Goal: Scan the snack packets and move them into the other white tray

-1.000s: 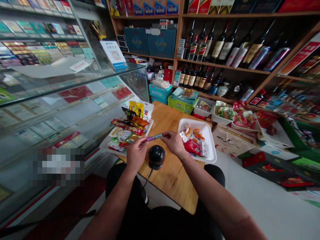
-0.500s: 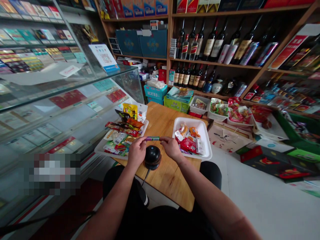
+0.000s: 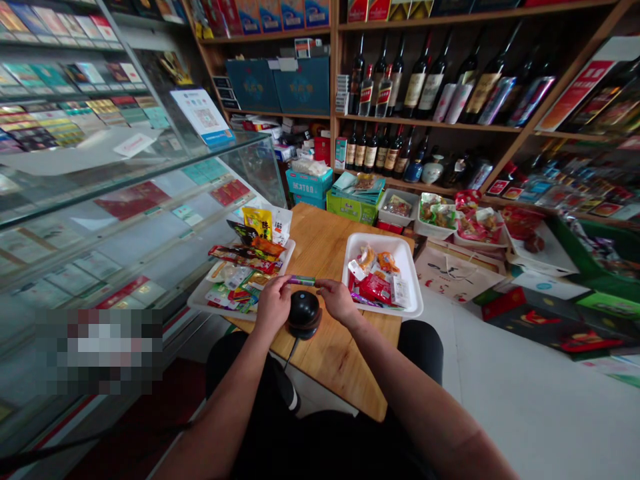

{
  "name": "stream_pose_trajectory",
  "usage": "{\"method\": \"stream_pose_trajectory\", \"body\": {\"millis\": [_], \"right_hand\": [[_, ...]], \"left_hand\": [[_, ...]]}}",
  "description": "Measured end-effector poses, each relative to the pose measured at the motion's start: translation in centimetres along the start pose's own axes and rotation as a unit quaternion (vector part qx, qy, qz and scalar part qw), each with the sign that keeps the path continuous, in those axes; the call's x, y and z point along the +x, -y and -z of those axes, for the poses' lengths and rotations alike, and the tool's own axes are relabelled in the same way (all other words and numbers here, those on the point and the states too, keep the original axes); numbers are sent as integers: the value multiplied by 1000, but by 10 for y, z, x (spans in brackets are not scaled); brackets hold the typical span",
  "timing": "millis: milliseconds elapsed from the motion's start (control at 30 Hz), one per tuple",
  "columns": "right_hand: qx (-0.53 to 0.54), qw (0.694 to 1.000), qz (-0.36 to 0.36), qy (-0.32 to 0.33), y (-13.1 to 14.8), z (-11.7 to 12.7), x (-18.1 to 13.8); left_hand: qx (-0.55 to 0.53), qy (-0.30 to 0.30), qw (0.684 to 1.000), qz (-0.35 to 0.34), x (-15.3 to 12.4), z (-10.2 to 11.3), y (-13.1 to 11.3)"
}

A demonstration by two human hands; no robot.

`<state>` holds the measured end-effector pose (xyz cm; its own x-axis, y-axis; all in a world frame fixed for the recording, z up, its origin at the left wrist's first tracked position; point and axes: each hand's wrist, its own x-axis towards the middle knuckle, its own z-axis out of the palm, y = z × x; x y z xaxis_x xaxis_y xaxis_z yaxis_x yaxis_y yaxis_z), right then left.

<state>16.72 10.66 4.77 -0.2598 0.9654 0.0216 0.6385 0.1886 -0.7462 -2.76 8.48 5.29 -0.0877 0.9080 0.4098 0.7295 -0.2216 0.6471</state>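
Observation:
Between my two hands a slim, stick-shaped snack packet [image 3: 303, 281] in purple and green is held level, one end in each. My left hand [image 3: 275, 301] pinches its left end, and my right hand [image 3: 336, 298] has its fingers closed on the right end. Just beneath the packet stands a round black device [image 3: 305, 311] with a cable, on the wooden table. Left of my hands, a white tray [image 3: 199, 301] is heaped with snack packets. To their right, another white tray [image 3: 416, 293] holds several packets, red and orange ones among them.
The wooden table [image 3: 345, 360] lies in front of my knees. A glass display counter [image 3: 165, 180] runs along the left. Behind the table are a teal box [image 3: 309, 181], a green box [image 3: 350, 208] and shelves of bottles [image 3: 415, 90]. A paper bag [image 3: 453, 273] stands right of the table.
Both hands and the packet have shifted slightly left and down, and the packet now tilts a little, its right end lower. The grip at both ends is kept.

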Motion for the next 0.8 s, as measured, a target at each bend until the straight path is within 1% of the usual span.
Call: {"method": "stream_pose_trajectory", "body": {"millis": [100,333,800], "right_hand": [[-1,1000,0,5,-1,-4,1],[47,999,-15,-1,-3,-9,1],[77,997,-19,-12,-11,-18,-2]], "left_hand": [[0,2,1000,5,0,-1,4],[-3,7,1000,18,-2,-3,11],[-18,17,999,31,-5,-6,17]]}}
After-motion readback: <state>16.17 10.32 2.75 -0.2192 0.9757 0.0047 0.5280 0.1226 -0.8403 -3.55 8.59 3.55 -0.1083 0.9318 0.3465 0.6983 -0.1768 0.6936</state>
